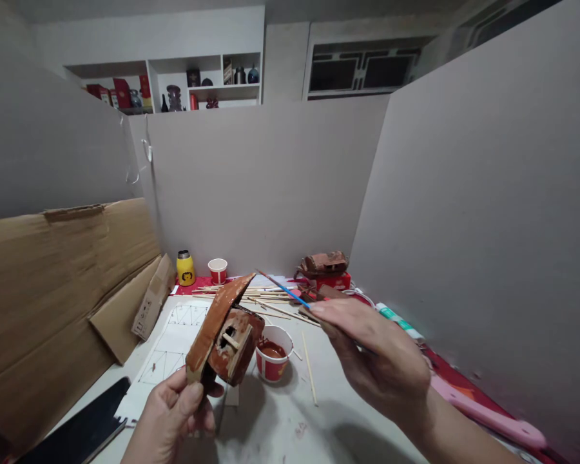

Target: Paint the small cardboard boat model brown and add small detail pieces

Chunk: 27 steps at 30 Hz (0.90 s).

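My left hand (181, 406) grips a small brown-painted model house (236, 345) by the lower end of its sloping roof panel (217, 316), holding it tilted above the table. A hole and pale unpainted strips show on the side facing me. In my right hand (377, 351) is a thin blue-handled paintbrush (290, 293). Its tip points left, close to the roof's upper corner; whether it touches cannot be made out. Just behind the model stands a red and white paper cup (274, 367) with brown paint inside.
Thin wooden sticks (270, 298) lie across the back of the table. A drawn paper plan (167, 348), a dark phone-like slab (84, 425) and cardboard (67, 303) are at left. A yellow bottle (185, 269) and another cup (217, 270) stand behind. A pink-handled object (493, 412) lies right.
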Each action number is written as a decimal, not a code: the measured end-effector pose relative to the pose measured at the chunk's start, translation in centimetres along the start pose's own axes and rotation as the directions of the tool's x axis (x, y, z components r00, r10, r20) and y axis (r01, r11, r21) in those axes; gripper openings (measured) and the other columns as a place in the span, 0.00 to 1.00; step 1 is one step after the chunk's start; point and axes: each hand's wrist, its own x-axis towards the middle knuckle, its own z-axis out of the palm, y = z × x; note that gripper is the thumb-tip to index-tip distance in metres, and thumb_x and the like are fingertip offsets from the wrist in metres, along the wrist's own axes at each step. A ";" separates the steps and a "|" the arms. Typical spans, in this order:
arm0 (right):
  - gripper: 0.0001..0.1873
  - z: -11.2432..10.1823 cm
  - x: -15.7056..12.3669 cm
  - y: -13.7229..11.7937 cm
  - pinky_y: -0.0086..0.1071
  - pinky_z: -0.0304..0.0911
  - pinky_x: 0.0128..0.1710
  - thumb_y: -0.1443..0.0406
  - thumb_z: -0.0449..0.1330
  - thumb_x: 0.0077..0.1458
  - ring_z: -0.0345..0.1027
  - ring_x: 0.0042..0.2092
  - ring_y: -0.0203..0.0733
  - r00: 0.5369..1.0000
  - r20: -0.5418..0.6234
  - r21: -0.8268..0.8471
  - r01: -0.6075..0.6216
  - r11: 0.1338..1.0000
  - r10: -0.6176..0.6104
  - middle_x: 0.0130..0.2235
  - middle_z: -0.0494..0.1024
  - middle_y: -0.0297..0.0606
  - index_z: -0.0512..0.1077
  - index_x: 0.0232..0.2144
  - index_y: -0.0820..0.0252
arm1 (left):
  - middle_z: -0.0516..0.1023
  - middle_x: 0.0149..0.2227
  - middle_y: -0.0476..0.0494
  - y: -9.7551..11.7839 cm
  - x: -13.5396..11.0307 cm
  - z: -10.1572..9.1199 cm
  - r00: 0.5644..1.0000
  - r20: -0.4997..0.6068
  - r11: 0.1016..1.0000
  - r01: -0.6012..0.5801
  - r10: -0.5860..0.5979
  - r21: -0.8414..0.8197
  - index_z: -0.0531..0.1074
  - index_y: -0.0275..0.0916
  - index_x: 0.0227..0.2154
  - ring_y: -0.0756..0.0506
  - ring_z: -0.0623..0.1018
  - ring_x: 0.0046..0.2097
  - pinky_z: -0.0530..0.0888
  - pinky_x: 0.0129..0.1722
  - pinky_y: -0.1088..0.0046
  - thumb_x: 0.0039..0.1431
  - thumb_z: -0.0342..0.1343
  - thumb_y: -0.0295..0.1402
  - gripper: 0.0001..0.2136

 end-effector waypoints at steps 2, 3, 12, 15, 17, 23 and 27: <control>0.20 -0.2 -0.1 -0.1 0.37 0.75 0.40 0.78 0.59 0.56 0.78 0.40 0.43 0.999 -0.023 -0.013 -0.040 0.999 0.040 0.39 0.82 0.41 0.73 0.50 0.58 | 0.80 0.31 0.42 0.0 0.1 -0.1 1.000 -0.002 1.000 0.001 -0.001 0.015 0.79 0.35 0.31 0.51 0.72 0.23 0.63 0.23 0.76 0.42 0.69 0.52 0.23; 0.20 -0.3 0.0 -0.3 0.37 0.75 0.40 0.78 0.59 0.56 0.78 0.40 0.43 0.999 -0.025 -0.002 -0.041 0.999 0.041 0.39 0.82 0.41 0.73 0.50 0.58 | 0.79 0.30 0.42 -0.1 0.1 -0.1 1.000 -0.006 1.000 0.003 -0.003 0.020 0.79 0.35 0.31 0.51 0.72 0.23 0.63 0.23 0.76 0.41 0.70 0.52 0.24; 0.18 -0.3 0.8 -0.8 0.35 0.75 0.39 0.79 0.55 0.57 0.77 0.40 0.39 0.996 0.055 0.030 0.067 0.997 -0.069 0.37 0.81 0.42 0.72 0.48 0.63 | 0.79 0.29 0.41 -0.2 0.0 0.4 0.998 -0.059 1.000 -0.004 0.004 -0.012 0.79 0.34 0.30 0.51 0.71 0.21 0.64 0.22 0.75 0.39 0.70 0.53 0.25; 0.19 -0.4 0.3 -0.3 0.37 0.75 0.42 0.79 0.58 0.56 0.77 0.42 0.41 1.000 0.009 0.011 0.019 1.000 -0.019 0.38 0.81 0.42 0.72 0.48 0.63 | 0.79 0.29 0.42 -0.2 -0.1 0.7 0.997 -0.074 0.999 -0.030 0.028 -0.018 0.79 0.34 0.30 0.52 0.71 0.21 0.63 0.22 0.77 0.39 0.70 0.53 0.25; 0.18 -0.4 0.0 -0.4 0.37 0.75 0.42 0.79 0.58 0.56 0.77 0.41 0.41 0.999 -0.028 0.045 -0.032 0.998 0.033 0.38 0.81 0.40 0.73 0.48 0.61 | 0.79 0.28 0.44 -0.2 -0.2 0.9 0.996 -0.080 0.999 -0.036 0.035 -0.006 0.79 0.35 0.30 0.52 0.71 0.21 0.63 0.21 0.77 0.38 0.71 0.53 0.25; 0.17 -0.4 0.0 -0.5 0.35 0.75 0.38 0.77 0.59 0.57 0.78 0.38 0.41 0.984 -0.113 0.069 -0.129 0.989 0.136 0.36 0.82 0.37 0.75 0.45 0.57 | 0.76 0.23 0.46 -0.4 -0.1 0.6 0.995 -0.070 0.997 -0.062 0.065 0.038 0.79 0.35 0.30 0.52 0.70 0.21 0.63 0.22 0.77 0.37 0.71 0.54 0.26; 0.16 -0.6 0.1 -0.4 0.33 0.74 0.39 0.77 0.60 0.57 0.78 0.39 0.40 0.978 -0.143 0.044 -0.144 0.989 0.149 0.37 0.82 0.37 0.75 0.45 0.58 | 0.76 0.20 0.45 -0.8 0.2 0.2 0.996 -0.056 0.995 -0.066 0.070 0.069 0.79 0.35 0.32 0.51 0.69 0.20 0.63 0.21 0.77 0.38 0.69 0.55 0.27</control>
